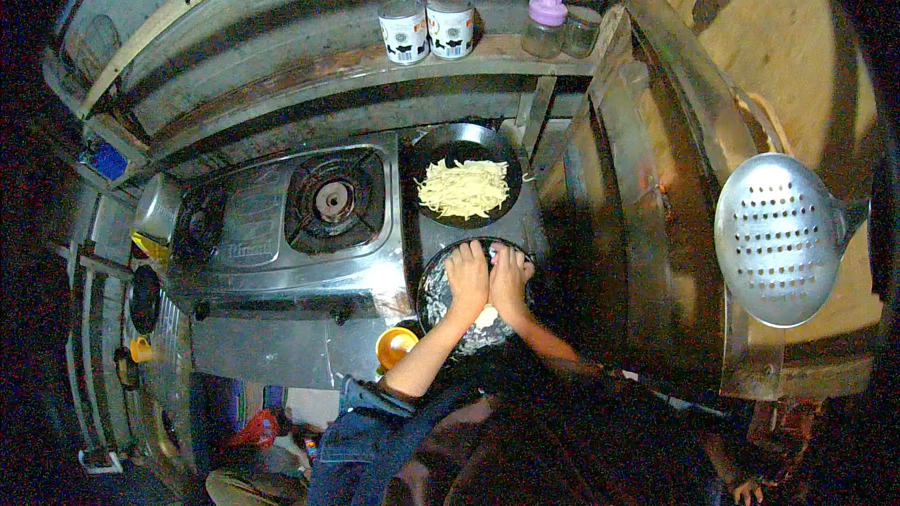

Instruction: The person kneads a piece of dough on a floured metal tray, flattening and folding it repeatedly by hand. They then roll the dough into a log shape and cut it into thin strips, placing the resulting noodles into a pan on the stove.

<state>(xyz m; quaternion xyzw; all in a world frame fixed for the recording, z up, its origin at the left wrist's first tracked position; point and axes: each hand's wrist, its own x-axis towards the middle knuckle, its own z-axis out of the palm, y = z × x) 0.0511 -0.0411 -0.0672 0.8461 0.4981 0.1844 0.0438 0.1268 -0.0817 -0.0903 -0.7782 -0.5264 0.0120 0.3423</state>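
Note:
My left hand (467,281) and my right hand (510,281) are side by side, fingers bent, over a dark round pan (430,274) smeared with a white, flour-like substance. A pale lump that looks like dough (486,316) shows between my wrists. Whether my fingers grip any of it is hidden beneath them. Just beyond is a dark pan (513,154) with a heap of pale shredded strips (464,188) in it. A yellow-orange cup (396,347) stands beside my left forearm.
To the left is a metal gas stove (351,274) with a round burner (334,199). Two cans (404,31) (451,27) and two glass jars (543,35) (581,35) stand on a wooden shelf (492,60). A perforated metal skimmer (779,239) hangs at the right. Another person's hand (747,491) shows at lower right.

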